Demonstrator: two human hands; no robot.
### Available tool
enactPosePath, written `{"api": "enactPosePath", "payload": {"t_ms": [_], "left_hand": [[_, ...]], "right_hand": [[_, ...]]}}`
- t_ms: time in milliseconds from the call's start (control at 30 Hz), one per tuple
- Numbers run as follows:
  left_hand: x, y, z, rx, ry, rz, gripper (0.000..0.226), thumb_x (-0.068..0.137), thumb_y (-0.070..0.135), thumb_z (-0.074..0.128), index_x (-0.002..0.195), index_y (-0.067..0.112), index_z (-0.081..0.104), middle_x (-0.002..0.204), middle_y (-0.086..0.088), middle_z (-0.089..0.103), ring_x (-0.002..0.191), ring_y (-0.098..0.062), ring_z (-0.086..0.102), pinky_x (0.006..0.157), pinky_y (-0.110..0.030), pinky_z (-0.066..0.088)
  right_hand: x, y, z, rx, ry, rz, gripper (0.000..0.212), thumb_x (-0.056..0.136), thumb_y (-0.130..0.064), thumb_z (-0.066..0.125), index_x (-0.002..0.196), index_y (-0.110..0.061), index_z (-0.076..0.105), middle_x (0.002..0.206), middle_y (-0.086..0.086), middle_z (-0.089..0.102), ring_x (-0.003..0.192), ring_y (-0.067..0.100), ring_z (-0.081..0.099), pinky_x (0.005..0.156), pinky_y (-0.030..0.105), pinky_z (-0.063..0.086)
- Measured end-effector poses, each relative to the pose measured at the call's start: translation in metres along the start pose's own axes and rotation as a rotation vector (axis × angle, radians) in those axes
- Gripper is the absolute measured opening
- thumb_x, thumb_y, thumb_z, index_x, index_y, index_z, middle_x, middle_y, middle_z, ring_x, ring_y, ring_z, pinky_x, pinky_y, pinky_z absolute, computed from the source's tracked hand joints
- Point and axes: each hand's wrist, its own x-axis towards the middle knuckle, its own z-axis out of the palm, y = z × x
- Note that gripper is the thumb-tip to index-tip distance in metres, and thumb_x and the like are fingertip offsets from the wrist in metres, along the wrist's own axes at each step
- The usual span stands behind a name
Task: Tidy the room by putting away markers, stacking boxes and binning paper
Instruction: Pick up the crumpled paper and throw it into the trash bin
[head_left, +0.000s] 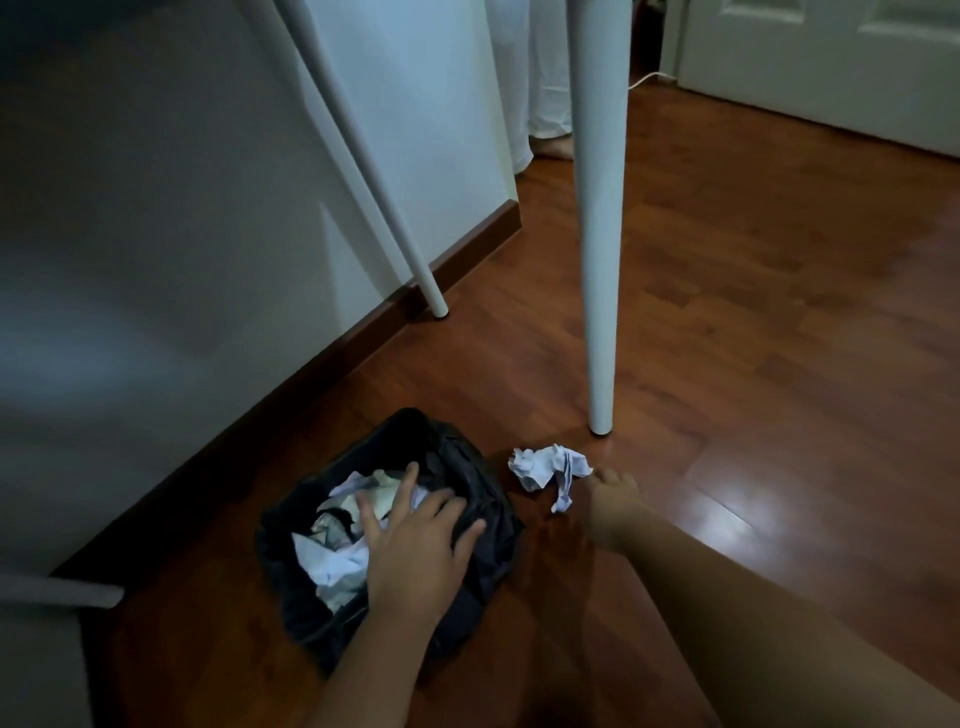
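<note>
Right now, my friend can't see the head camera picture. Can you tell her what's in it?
A person's left hand presses flat on the crumpled paper in a small black bin on a wooden floor, while the right hand reaches for a crumpled paper ball lying just right of the bin. White table legs stand behind.
</note>
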Motion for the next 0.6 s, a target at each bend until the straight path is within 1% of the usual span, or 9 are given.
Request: {"api": "enactPosePath", "payload": {"t_ms": [100,133,200,267,367,433,500,533,600], "left_hand": [[0.027,0.002,0.0,-0.006,0.071,-0.029,0.028,0.087,0.057,0.058,0.091,0.034,0.073,0.09,0.014,0.075,0.136,-0.023,0.049,0.109,-0.064,0.009],[0.036,0.005,-0.002,-0.009,0.076,-0.03,0.024,0.085,0.055,0.064,0.091,0.033,0.073,0.087,0.012,0.075,0.134,-0.024,0.051,0.11,-0.065,0.013],[0.048,0.011,-0.006,0.0,0.078,-0.01,0.022,0.077,0.051,0.075,0.086,0.031,0.074,0.081,0.007,0.076,0.126,-0.028,0.059,0.104,-0.07,0.028],[0.055,0.014,-0.009,0.022,0.101,-0.009,0.023,0.072,0.048,0.081,0.084,0.029,0.076,0.081,0.001,0.077,0.12,-0.032,0.063,0.097,-0.073,0.034],[0.059,0.01,-0.009,-0.016,0.068,-0.037,0.025,0.078,0.048,0.076,0.091,0.026,0.077,0.082,0.0,0.078,0.127,-0.034,0.057,0.102,-0.072,0.031],[0.06,0.009,-0.008,-0.031,0.036,-0.033,0.026,0.079,0.047,0.075,0.092,0.025,0.077,0.081,0.001,0.078,0.128,-0.036,0.055,0.102,-0.07,0.032],[0.061,0.007,-0.009,-0.039,0.008,-0.022,0.026,0.08,0.049,0.073,0.093,0.027,0.076,0.082,0.004,0.078,0.129,-0.035,0.055,0.101,-0.069,0.035],[0.061,0.007,-0.012,-0.049,-0.005,-0.027,0.027,0.083,0.051,0.069,0.096,0.029,0.075,0.088,0.006,0.078,0.133,-0.033,0.051,0.104,-0.068,0.034],[0.062,0.01,-0.017,-0.074,-0.072,-0.063,0.034,0.091,0.058,0.051,0.11,0.036,0.069,0.109,0.01,0.074,0.147,-0.025,0.03,0.116,-0.06,0.021]], "right_hand": [[0.029,0.002,0.009,-0.066,0.001,-0.053,0.054,0.089,-0.042,0.054,0.141,-0.029,0.041,0.152,0.005,0.03,0.134,0.029,0.029,0.109,0.04,0.031],[0.037,0.001,0.012,-0.067,0.009,-0.063,0.054,0.092,-0.038,0.052,0.143,-0.032,0.039,0.157,0.005,0.021,0.138,0.029,0.025,0.109,0.041,0.029],[0.051,-0.002,0.018,-0.074,0.024,-0.097,0.053,0.095,-0.029,0.048,0.145,-0.036,0.036,0.163,0.002,0.005,0.144,0.029,0.016,0.111,0.042,0.025],[0.059,-0.011,0.021,-0.091,0.032,-0.14,0.053,0.096,-0.021,0.043,0.145,-0.039,0.036,0.163,0.0,-0.001,0.145,0.03,0.013,0.113,0.044,0.023],[0.072,-0.025,0.024,-0.164,0.038,-0.211,0.053,0.098,-0.02,0.04,0.146,-0.042,0.035,0.163,0.0,-0.004,0.145,0.032,0.012,0.115,0.049,0.021],[0.079,-0.036,0.025,-0.205,0.022,-0.204,0.051,0.099,-0.023,0.041,0.147,-0.039,0.034,0.163,0.0,-0.005,0.145,0.032,0.012,0.115,0.052,0.019],[0.087,-0.044,0.027,-0.227,0.038,-0.176,0.056,0.097,-0.025,0.046,0.15,-0.033,0.029,0.163,0.001,-0.005,0.144,0.033,0.013,0.114,0.052,0.021],[0.094,-0.048,0.028,-0.251,0.057,-0.178,0.059,0.097,-0.024,0.047,0.151,-0.03,0.027,0.163,0.0,-0.004,0.143,0.032,0.015,0.112,0.051,0.023],[0.101,-0.052,0.022,-0.254,0.078,-0.217,0.058,0.097,-0.022,0.046,0.152,-0.024,0.026,0.163,-0.002,-0.004,0.141,0.03,0.019,0.11,0.047,0.025]]}}
